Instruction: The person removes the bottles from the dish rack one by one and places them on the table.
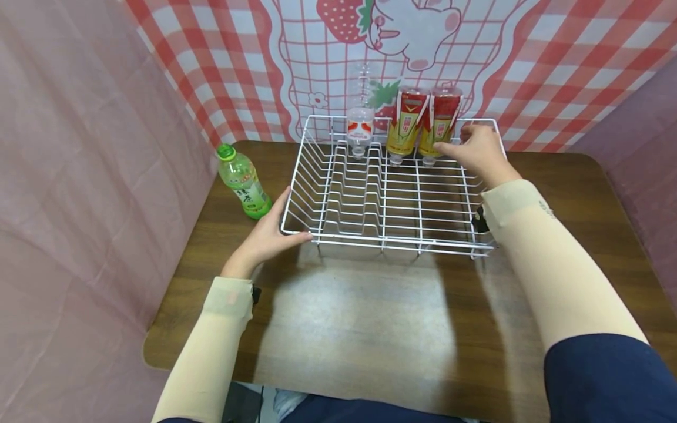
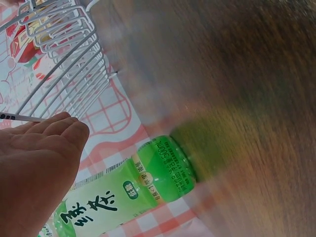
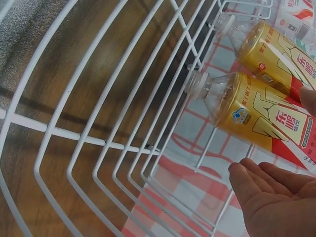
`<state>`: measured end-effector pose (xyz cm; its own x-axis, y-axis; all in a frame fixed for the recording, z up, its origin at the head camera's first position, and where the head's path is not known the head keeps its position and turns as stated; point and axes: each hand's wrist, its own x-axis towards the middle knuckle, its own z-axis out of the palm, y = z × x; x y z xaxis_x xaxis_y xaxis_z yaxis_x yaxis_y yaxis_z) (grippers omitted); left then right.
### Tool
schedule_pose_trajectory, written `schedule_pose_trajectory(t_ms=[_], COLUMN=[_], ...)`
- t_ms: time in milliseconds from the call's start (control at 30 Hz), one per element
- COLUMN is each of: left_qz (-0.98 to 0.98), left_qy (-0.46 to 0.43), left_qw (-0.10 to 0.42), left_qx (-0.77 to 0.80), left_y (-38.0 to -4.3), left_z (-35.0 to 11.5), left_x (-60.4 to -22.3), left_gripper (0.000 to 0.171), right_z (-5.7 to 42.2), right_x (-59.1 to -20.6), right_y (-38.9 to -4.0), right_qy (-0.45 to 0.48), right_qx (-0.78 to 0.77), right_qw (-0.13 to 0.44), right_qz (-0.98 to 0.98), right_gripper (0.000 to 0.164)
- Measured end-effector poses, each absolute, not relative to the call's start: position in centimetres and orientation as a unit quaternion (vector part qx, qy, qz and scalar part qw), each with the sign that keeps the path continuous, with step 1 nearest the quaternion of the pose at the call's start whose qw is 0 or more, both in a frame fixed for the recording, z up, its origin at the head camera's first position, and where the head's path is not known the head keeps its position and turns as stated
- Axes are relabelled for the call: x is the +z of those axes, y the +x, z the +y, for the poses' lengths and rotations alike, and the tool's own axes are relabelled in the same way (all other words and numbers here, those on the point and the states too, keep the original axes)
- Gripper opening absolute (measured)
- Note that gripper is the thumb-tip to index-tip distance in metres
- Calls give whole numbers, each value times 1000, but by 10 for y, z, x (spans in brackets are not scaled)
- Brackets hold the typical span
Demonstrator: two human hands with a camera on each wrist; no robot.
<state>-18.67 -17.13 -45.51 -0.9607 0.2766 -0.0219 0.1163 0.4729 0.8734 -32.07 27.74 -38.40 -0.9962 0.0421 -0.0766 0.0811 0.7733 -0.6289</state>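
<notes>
A white wire dish rack (image 1: 402,239) stands on the table. My left hand (image 1: 264,238) rests against its front left corner, the thumb along the front rim and the fingers by the left side. Two upside-down bottles with red and yellow labels, one nearer the middle (image 1: 406,126) and one to its right (image 1: 440,123), lean at the back of the rack. My right hand (image 1: 478,154) is over the rack's back right, thumb at the right-hand bottle, fingers spread apart from it. In the right wrist view those fingers (image 3: 271,192) are beside the bottle (image 3: 252,111).
A clear bottle (image 1: 361,126) with a red and white label also leans upside down at the rack's back. Left of the rack stands a green tea bottle (image 1: 245,182), close to my left hand. Behind is a checked, strawberry-printed cloth (image 1: 211,59); a pink curtain (image 1: 95,176) hangs at left.
</notes>
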Motion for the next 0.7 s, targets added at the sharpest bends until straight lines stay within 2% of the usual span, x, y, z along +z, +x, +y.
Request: schedule_pose_trajectory(t_ms=[233, 433, 700], left_qz=[847, 851, 850], left_qy=[118, 121, 124], left_qw=[84, 85, 82], left_qx=[512, 504, 506], left_y=[-189, -190, -191], left_z=[-171, -172, -173], left_x=[-454, -454, -458], left_gripper=[115, 115, 116], right_z=[277, 274, 272], right_x=[-388, -391, -397], right_y=[-323, -328, -332], right_qy=[44, 56, 50], right_qx=[-348, -357, -347], right_qw=[40, 50, 42], right_qz=[936, 931, 936], right_gripper=[100, 107, 106])
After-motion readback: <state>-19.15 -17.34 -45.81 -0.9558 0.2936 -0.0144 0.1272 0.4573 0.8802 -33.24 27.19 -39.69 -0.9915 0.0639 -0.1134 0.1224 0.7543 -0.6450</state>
